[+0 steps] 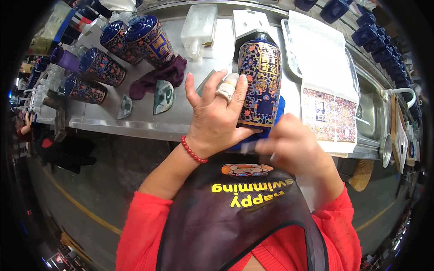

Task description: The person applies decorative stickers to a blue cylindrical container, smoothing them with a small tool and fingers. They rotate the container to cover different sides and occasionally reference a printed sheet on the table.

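Observation:
A dark blue bottle (pixel 260 86) with a dense floral pattern and gold lettering lies in front of me, its neck toward a white stand (pixel 251 21). My left hand (pixel 214 101) rests along its left side, fingers spread, the thumb by the bottle's base. One finger wears a whitish wrap (pixel 227 86). Near the base, on the right, my right hand (pixel 294 142) is smeared by motion. Something small and pale shows at its fingertips, too blurred to name. Blue cloth (pixel 280 110) shows beside and below the bottle.
Patterned decal sheets (pixel 329 115) lie right, under white paper (pixel 316 49), near a sink (pixel 370 119). At left stand several decorated bottles (pixel 151 43), a purple cloth (pixel 158 77) and dark green pieces (pixel 163 96). A clear container (pixel 199 29) lies behind. The metal table's edge (pixel 113 128) runs before me.

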The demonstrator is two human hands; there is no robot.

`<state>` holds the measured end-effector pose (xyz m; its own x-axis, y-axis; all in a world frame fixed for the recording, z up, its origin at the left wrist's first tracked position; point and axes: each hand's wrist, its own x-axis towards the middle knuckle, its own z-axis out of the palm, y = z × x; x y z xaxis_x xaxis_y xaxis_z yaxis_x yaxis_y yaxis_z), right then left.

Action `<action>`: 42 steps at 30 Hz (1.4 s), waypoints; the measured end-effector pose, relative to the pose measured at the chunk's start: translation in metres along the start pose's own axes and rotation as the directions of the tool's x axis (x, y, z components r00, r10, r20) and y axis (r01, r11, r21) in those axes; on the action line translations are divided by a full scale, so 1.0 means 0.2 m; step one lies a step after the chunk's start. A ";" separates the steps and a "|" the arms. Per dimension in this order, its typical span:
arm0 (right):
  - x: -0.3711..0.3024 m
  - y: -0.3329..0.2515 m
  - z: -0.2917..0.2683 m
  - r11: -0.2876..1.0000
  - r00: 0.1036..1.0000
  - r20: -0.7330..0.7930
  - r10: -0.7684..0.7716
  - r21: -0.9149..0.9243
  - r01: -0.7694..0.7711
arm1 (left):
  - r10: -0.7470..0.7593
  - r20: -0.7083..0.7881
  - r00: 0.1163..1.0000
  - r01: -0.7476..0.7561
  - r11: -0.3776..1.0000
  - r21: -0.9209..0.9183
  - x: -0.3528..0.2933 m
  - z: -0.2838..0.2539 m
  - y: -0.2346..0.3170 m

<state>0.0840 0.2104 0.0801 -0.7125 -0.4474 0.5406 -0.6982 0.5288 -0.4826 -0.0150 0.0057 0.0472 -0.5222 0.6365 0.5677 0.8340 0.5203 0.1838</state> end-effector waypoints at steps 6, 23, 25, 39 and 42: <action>-0.02 -0.01 0.00 0.999 0.995 0.104 0.005 -0.036 -0.002 | -0.003 0.092 0.996 0.014 0.993 -0.115 -0.02 -0.01 -0.01; 0.00 -0.08 0.01 0.929 0.988 -0.145 0.046 -0.357 -0.096 | -0.003 0.174 0.985 0.109 0.790 -0.603 -0.09 0.10 -0.14; 0.01 -0.09 0.01 0.888 0.996 -0.074 0.054 -0.453 -0.082 | -0.015 0.178 0.984 0.126 0.766 -0.630 -0.09 0.11 -0.13; -0.11 -0.04 0.17 0.666 0.607 -0.279 0.744 0.377 -0.643 | -0.062 0.184 0.981 0.167 0.754 -0.635 -0.10 0.12 -0.11; -0.16 -0.03 0.21 0.560 0.427 -0.363 0.828 0.532 -0.635 | -0.080 0.122 0.989 0.138 0.784 -0.605 -0.11 0.11 -0.10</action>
<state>0.1081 0.1907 0.0370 -0.8574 0.5082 0.0812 0.0239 0.1971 -0.9801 -0.0247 -0.0059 0.0137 -0.6047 0.6579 0.4489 0.6900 0.1514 0.7078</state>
